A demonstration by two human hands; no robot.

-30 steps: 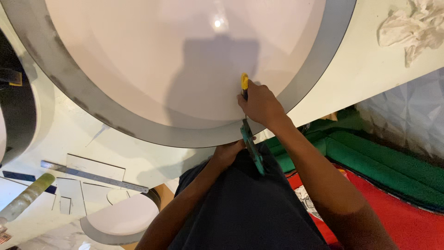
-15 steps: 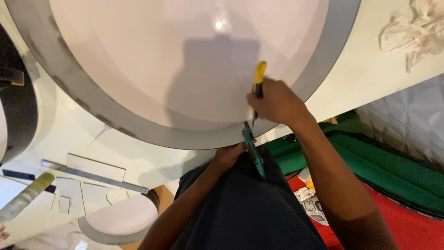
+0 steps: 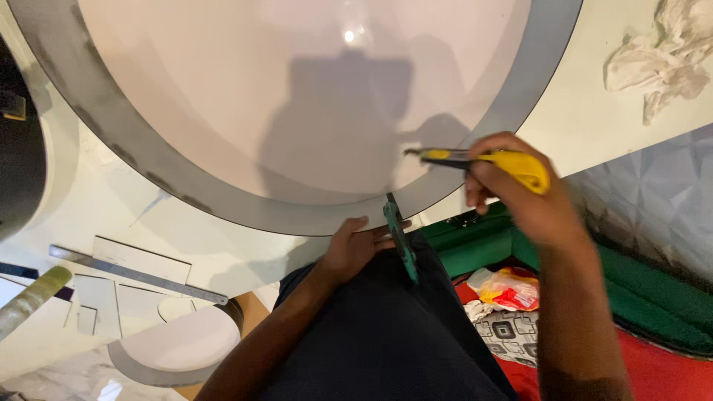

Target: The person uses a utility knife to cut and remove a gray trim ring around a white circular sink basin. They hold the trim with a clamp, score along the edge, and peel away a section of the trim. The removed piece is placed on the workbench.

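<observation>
A large round white panel with a grey rim (image 3: 186,194) fills the upper view, lying on a white worktable (image 3: 96,215). My right hand (image 3: 512,193) is lifted above the panel's lower right rim and grips a yellow utility knife (image 3: 490,160), blade pointing left. My left hand (image 3: 356,249) rests at the panel's near edge, fingers closed on a thin green tool (image 3: 401,241) that hangs down over my dark trousers.
A metal ruler (image 3: 137,275) and white offcuts (image 3: 126,297) lie at the left, with a small round grey-rimmed disc (image 3: 174,349) below. A crumpled white cloth (image 3: 661,59) sits top right. Green mats (image 3: 653,289), a red floor mat (image 3: 661,375) and a plastic bag (image 3: 505,289) lie at the right.
My right hand has lifted the yellow knife off the panel's rim and moved right, turning the blade from upright to pointing left. My left hand stays put.
</observation>
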